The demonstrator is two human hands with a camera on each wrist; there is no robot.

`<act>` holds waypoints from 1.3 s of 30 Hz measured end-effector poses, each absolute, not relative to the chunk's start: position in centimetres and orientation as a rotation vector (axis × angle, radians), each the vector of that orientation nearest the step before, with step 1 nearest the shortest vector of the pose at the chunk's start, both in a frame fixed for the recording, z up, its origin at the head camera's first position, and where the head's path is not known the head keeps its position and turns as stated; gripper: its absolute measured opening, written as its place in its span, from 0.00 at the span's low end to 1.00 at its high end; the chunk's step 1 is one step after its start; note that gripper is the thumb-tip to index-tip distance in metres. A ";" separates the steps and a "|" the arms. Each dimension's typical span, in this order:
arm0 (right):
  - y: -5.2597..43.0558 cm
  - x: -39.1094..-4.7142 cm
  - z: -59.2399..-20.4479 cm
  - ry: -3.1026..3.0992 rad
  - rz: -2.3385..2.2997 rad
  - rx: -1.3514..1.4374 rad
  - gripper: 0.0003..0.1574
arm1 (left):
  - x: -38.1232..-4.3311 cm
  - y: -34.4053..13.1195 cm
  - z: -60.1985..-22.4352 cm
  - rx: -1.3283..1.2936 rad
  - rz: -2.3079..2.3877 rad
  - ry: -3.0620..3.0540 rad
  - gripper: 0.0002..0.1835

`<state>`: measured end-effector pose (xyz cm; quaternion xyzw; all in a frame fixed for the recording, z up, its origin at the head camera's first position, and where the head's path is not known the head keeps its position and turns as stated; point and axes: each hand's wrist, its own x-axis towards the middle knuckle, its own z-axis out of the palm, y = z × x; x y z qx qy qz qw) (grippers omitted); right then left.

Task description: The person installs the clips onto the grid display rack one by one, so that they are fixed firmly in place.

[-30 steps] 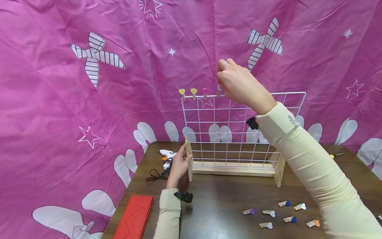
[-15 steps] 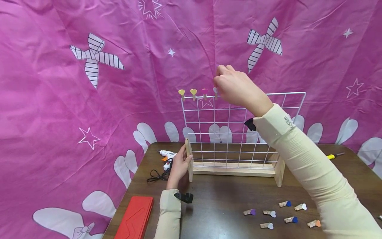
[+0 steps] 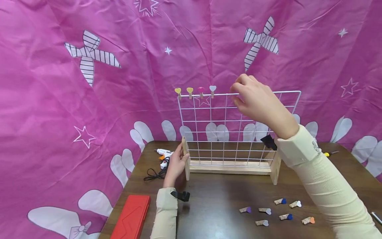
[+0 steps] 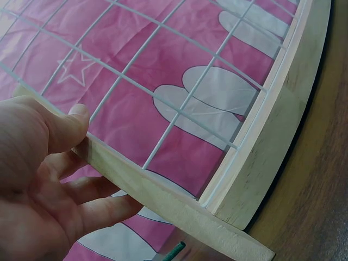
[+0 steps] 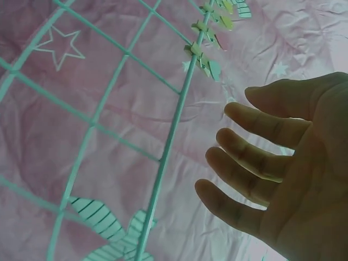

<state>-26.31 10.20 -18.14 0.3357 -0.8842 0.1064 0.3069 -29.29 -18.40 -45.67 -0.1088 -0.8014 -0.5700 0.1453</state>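
A white wire grid (image 3: 225, 121) stands upright in a wooden base (image 3: 229, 169). Along its top wire sit two yellow heart clothespins (image 3: 189, 91), a pink one (image 3: 201, 91) and a white heart clothespin (image 3: 212, 90). My left hand (image 3: 175, 166) grips the base's left wooden upright (image 4: 163, 190), thumb on one side and fingers on the other. To the right of the white clothespin, my right hand (image 3: 259, 99) is in the air by the top wire. In the right wrist view its fingers (image 5: 244, 174) are spread loosely and hold nothing.
Several heart clothespins lie on the table (image 3: 215, 205), among them a purple one (image 3: 245, 209), an orange one (image 3: 308, 220) and a blue one (image 3: 286, 216). A glue gun (image 3: 164, 153) with a black cord lies left of the rack, a red case (image 3: 131, 215) nearer. A yellow-handled tool (image 3: 327, 154) lies far right.
The right hand has let go of the white heart clothespin on the top wire and moved away to the right, its fingers loosening. The left hand keeps its hold on the wooden upright.
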 end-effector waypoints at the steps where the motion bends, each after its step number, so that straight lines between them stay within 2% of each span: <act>1: 10.5 -26.1 -18.5 -2.335 0.293 0.894 0.08 | -29.3 -18.5 -45.7 -0.319 -1.643 -2.302 0.31; 12: 15.2 -24.4 -23.7 -2.219 0.440 1.005 0.06 | -29.5 -18.4 -46.0 -0.320 -1.667 -2.285 0.31; 19: 18.1 -23.4 -28.1 -2.213 0.515 1.106 0.11 | -29.6 -18.5 -45.8 -0.332 -1.630 -2.299 0.31; 27: 21.0 -22.1 -33.7 -2.372 0.552 1.054 0.16 | -27.9 -17.9 -43.6 -0.362 -1.680 -2.280 0.30; 39: 24.5 -21.0 -41.6 -2.691 0.582 1.045 0.11 | -29.6 -18.4 -45.8 -0.336 -1.633 -2.289 0.30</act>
